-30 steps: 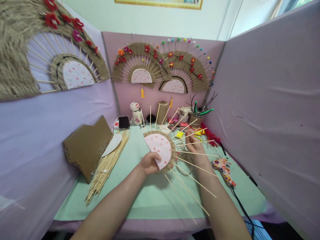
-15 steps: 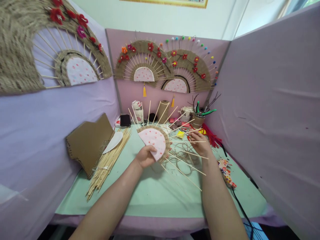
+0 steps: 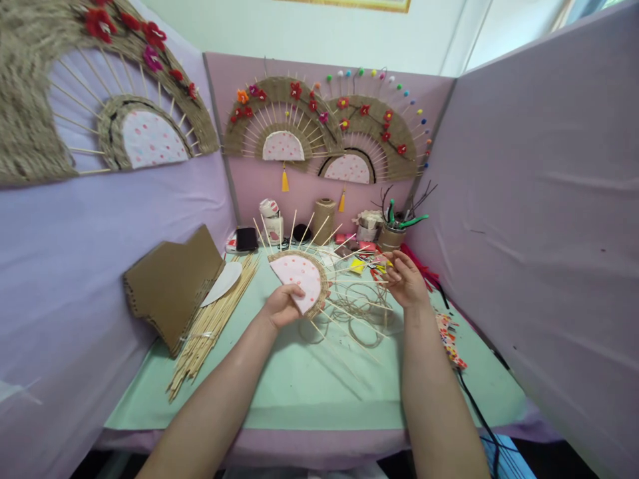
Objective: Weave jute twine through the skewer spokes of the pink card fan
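Observation:
My left hand (image 3: 284, 306) is closed on the lower edge of a half-made fan (image 3: 299, 276), its thumb on the front. The fan has a white half-round centre with pink-red dots, a band of twine round the curve, and thin bamboo sticks fanning outward. Beside the stick tips on the right, my right hand (image 3: 405, 279) is closed in a pinch, apparently on a thin strand of twine. Loose coils of twine (image 3: 364, 306) lie on the table beneath the sticks.
Bundled bamboo sticks (image 3: 214, 332), a white paper piece (image 3: 223, 283) and brown cardboard (image 3: 172, 279) lie left. Behind stand a twine spool (image 3: 325, 219) and a pot with green-handled pliers (image 3: 392, 236). Finished fans (image 3: 284, 100) hang on the partition. Patterned fabric (image 3: 449, 339) lies right.
The fan has tilted and shifted slightly left with my left hand. My right hand has turned, its fingers now just beyond the stick tips. The whole view has shifted slightly.

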Demonstrator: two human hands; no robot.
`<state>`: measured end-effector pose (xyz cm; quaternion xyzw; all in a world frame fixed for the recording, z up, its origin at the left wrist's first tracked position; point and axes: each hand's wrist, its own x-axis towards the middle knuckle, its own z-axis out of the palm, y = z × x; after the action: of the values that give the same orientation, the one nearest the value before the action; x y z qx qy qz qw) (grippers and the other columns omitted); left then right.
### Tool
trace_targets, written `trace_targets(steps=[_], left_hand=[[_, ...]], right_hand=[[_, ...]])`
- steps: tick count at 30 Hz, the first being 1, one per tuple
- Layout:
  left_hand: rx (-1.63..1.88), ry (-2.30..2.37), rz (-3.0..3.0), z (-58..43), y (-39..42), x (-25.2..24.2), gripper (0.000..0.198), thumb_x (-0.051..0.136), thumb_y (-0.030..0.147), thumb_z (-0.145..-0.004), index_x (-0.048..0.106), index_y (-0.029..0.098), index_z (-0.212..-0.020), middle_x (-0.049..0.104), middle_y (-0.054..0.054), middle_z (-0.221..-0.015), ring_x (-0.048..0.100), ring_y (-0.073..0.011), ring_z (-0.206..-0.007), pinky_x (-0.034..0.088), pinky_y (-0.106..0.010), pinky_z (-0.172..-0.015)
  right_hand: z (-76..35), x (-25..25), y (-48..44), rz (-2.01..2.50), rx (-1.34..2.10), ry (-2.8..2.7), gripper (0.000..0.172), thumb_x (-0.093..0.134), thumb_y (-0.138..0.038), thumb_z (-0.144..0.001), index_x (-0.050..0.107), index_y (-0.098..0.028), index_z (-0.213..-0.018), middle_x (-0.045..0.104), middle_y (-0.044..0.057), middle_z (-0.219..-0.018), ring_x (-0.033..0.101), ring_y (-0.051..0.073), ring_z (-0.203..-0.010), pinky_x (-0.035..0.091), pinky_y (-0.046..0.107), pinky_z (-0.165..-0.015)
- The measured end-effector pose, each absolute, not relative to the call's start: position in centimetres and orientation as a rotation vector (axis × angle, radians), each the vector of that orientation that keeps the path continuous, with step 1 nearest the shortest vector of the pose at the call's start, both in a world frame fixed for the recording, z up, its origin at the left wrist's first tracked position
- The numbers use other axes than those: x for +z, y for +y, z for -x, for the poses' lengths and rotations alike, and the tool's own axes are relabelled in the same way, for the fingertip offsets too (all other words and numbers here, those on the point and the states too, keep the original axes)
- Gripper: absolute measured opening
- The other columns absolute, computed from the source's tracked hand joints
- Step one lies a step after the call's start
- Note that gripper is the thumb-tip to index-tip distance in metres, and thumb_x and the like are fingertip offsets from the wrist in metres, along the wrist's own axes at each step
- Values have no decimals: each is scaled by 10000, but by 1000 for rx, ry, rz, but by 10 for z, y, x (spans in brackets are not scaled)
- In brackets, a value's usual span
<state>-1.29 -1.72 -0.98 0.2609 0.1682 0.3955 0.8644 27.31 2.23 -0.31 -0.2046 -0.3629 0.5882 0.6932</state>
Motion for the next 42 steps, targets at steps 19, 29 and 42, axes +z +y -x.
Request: trace_targets(steps=[19,29,42], left_hand=[[517,153,-657,-17,-42,-23,654,453,78,-649,452,101,-1302,631,-187,-1132,611,-296,-1011,492,-389,-754],[536,165,-685,-11,-39,-20,526,481,172,-748,490,85,-1267,626,-203,-1136,613,-309,-1009,503,-391,-731],[741,212,-778,-15,-43,-24,604,518,53,-576,581,96,-1175,661,-171,-1087,596,-332,-1049,429,-477,-905]], right_hand=[[-193,-24,31,483,1471,-583,263,625,-6,-683,636,-201,-859,719,0,-887,673,106,-885,530,198,-860],[-207,-20,35,409,1302,-508,205,578,-22,-736,639,-185,-845,718,-9,-859,668,68,-880,523,121,-802],[-204,-18,29,425,1336,-568,218,594,-31,-726,629,-211,-844,706,-18,-864,668,78,-872,549,160,-790]])
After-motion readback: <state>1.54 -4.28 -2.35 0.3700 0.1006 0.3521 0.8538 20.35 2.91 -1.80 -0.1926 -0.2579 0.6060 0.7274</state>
